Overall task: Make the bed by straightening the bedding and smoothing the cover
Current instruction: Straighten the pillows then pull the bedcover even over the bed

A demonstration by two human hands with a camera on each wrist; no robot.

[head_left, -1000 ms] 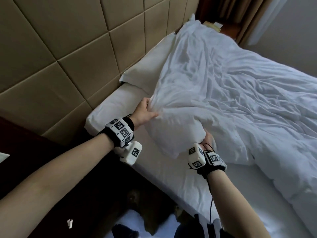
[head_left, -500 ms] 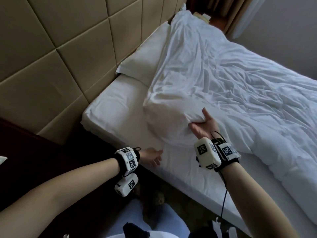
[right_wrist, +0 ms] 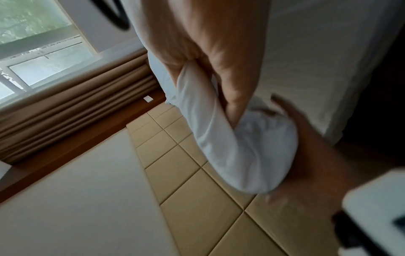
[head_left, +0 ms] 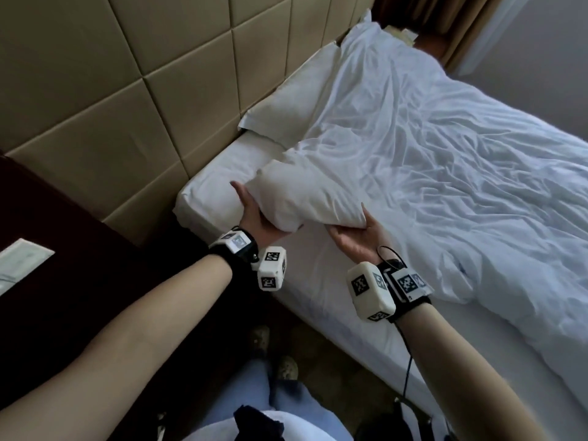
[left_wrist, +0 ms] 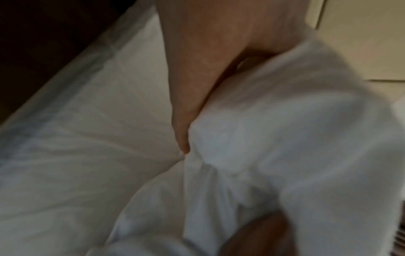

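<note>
Both hands, left hand and right hand, grip the duvet corner.

A padded headboard wall of tan square panels, divided by narrow dark seams, fills the left and far left of the head view. Below it on the near left stands dark wooden furniture, with a pale card or sheet lying on its top at the left edge. At the far end, brown curtains hang in vertical folds beside a plain grey wall. The right wrist view shows a window with a light frame next to those curtains; daylight comes through it, with green blurred outside. The floor at the near side is dim and brownish.
</note>
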